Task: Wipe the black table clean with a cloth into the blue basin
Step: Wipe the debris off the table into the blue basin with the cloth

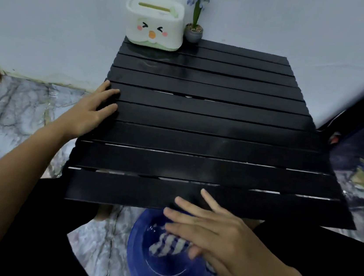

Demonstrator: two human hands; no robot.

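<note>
Cloth (pixel 171 244), striped, lies inside the blue basin (pixel 138 261) on the floor below the black table's (pixel 212 123) near edge. Your right hand (pixel 217 236) hovers over it, fingers spread, holding nothing. Your left hand (pixel 90 109) lies flat and open on the table's left edge.

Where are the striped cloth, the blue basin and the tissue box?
striped cloth (pixel 169 244), head view, middle of the fabric.
blue basin (pixel 139 256), head view, left inner wall.
tissue box (pixel 154 29), head view, front face.
</note>
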